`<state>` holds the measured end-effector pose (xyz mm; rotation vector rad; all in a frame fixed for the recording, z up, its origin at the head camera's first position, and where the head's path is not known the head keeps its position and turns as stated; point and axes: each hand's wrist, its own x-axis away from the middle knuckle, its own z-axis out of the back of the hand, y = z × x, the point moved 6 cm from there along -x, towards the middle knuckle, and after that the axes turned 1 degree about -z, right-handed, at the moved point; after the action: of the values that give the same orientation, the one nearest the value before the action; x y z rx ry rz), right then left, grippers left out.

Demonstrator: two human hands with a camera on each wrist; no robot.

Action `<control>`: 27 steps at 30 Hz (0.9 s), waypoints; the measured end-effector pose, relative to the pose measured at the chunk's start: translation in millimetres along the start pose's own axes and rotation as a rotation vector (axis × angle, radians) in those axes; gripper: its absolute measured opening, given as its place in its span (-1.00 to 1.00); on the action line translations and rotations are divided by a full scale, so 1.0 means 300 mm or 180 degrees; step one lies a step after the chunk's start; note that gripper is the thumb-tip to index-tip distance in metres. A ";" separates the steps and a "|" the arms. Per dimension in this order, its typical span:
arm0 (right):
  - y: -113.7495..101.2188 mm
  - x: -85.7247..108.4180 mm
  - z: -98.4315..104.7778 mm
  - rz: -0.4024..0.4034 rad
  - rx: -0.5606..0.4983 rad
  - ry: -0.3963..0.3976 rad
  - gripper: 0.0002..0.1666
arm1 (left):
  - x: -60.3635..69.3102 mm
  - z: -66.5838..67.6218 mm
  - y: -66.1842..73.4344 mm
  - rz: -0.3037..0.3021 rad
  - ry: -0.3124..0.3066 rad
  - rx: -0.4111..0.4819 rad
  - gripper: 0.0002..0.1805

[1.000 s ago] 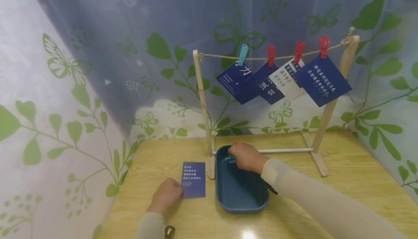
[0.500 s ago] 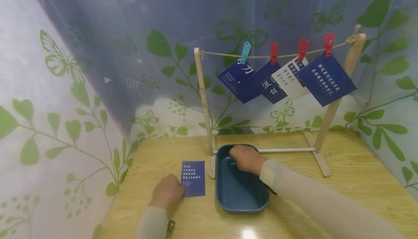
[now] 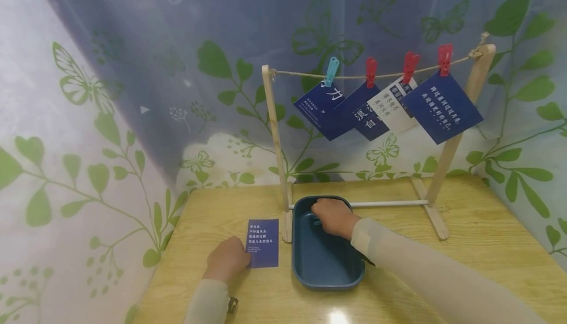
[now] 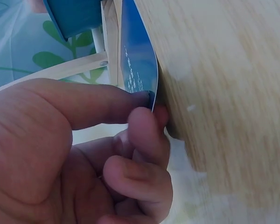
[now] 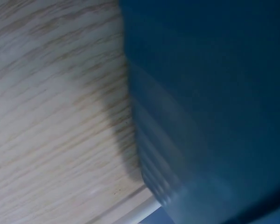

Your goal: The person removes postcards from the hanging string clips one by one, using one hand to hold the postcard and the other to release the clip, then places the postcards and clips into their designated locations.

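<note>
In the head view, my left hand (image 3: 228, 259) is at the lower left corner of a blue card (image 3: 262, 243) with white writing. The left wrist view shows the thumb and a finger pinching that corner of the card (image 4: 139, 56), which bends up near the table's edge. My right hand (image 3: 335, 217) reaches into the back of a dark blue tray (image 3: 328, 284), its fingertips hidden. Beside them lies a small light blue piece (image 3: 317, 223), perhaps a clip; whether they grip it I cannot tell. The right wrist view shows only the tray's side (image 5: 210, 102) and wood.
Behind the tray stands a wooden frame (image 3: 275, 139) with a string. Several cards hang from it by a light blue clip (image 3: 331, 71) and red clips (image 3: 371, 72). A white rod (image 3: 390, 204) joins its feet. Patterned curtains (image 3: 248, 14) surround the wooden table (image 3: 212, 206).
My left hand has moved slightly up along the card's edge. My right hand has stayed at the back of the tray, and the light blue piece sits slightly lower than before.
</note>
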<state>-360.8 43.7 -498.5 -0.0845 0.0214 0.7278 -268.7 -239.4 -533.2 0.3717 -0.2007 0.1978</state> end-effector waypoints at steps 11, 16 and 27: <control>0.011 0.001 -0.015 -0.0045 -0.0043 -0.0061 -0.81 | -0.012 0.005 0.012 0.0030 0.0020 -0.0131 -0.67; 0.021 0.003 -0.018 -0.0054 -0.0008 -0.0020 -0.81 | -0.013 0.005 0.017 0.0081 -0.0037 -0.0243 -0.70; 0.015 0.007 0.074 -0.0117 -0.0242 0.0074 -0.68 | -0.009 0.009 0.025 0.0101 -0.0058 -0.0390 -0.76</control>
<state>-362.4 50.3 -476.8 -0.1655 0.0144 0.6909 -273.3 -234.0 -528.9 0.2489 -0.2356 0.2124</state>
